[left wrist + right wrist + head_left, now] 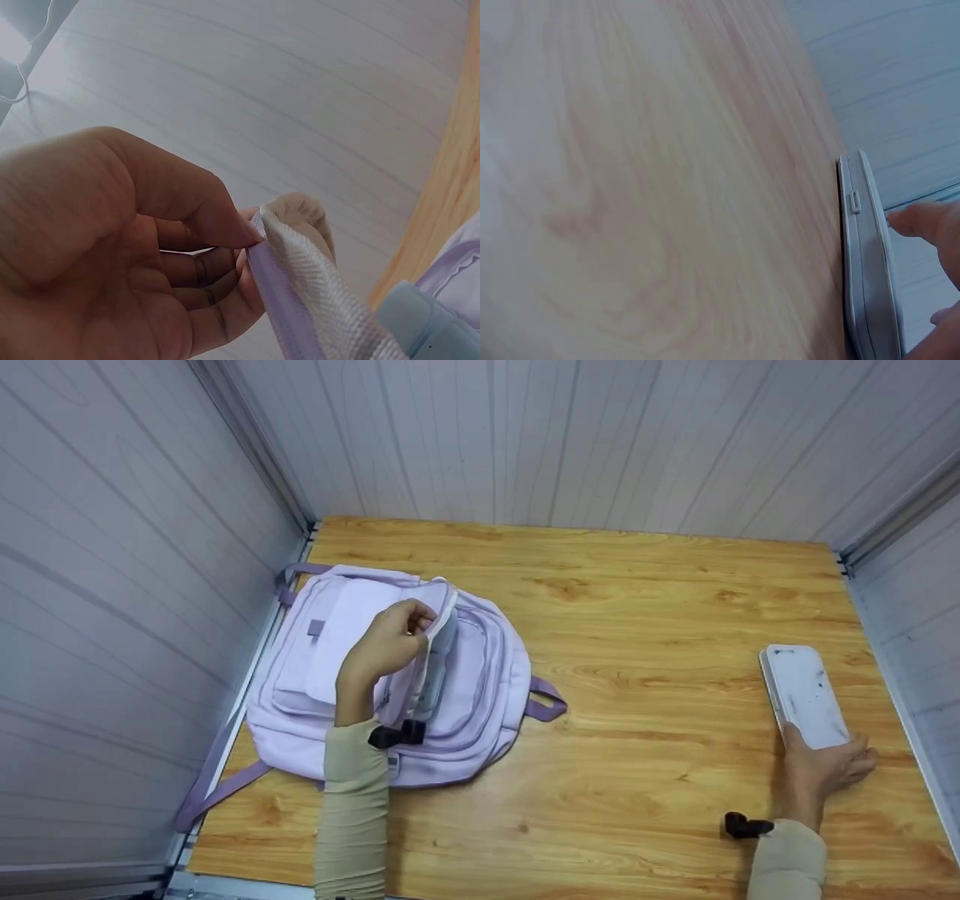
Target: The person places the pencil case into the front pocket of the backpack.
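A lilac backpack [491, 660] lies on the wooden table at left, its front pocket gaping. My left hand [386, 643] pinches the pocket's edge between thumb and fingertips, lifting it. In the left wrist view, the whitish tape along the pocket edge [300, 255] runs down from these fingers. A light blue object [424, 319] shows inside the pocket. On the far right of the table, my right hand [825, 765] grips the near end of a flat white case [806, 690] with dark smudges. A small catch [856, 202] shows on the case's seam in the right wrist view.
Pale panel walls [495, 442] enclose the table [637, 660] at the back and both sides. A purple strap [232, 787] trails over the left edge of the table. The backpack's purple top loop [551, 699] points toward the middle of the table.
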Demonstrator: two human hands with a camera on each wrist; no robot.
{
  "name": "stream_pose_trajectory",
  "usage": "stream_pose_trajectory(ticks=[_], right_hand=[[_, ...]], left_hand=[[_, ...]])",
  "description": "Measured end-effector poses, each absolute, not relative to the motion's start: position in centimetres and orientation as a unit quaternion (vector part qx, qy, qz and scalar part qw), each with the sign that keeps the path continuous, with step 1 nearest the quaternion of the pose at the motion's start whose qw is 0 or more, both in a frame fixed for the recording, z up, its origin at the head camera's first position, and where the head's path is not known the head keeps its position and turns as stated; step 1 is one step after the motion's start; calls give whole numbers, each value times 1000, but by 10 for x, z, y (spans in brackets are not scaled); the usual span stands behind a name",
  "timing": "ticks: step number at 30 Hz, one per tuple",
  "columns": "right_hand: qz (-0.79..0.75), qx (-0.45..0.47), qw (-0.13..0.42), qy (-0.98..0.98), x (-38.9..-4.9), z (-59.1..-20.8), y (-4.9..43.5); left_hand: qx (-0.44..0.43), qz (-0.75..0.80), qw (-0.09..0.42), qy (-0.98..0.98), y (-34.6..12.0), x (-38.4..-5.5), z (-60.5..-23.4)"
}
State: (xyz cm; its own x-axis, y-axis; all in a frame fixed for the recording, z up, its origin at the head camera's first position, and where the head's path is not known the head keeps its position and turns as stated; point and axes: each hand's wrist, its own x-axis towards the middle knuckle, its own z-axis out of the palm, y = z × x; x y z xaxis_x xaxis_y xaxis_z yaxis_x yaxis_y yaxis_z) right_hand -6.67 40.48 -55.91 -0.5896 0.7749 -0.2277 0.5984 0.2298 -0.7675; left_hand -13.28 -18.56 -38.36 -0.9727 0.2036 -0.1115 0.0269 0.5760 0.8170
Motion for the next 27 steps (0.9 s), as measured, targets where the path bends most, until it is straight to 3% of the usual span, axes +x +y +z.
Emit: stream_pose_trajectory(ticks=[17, 27], right_hand=[[451, -437, 34, -777, -59, -560, 411], [444, -451, 49, -773, -57, -565, 413]], left_hand=[[66, 452, 90, 885, -185, -133, -384], [67, 452, 87, 885, -184, -133, -385]])
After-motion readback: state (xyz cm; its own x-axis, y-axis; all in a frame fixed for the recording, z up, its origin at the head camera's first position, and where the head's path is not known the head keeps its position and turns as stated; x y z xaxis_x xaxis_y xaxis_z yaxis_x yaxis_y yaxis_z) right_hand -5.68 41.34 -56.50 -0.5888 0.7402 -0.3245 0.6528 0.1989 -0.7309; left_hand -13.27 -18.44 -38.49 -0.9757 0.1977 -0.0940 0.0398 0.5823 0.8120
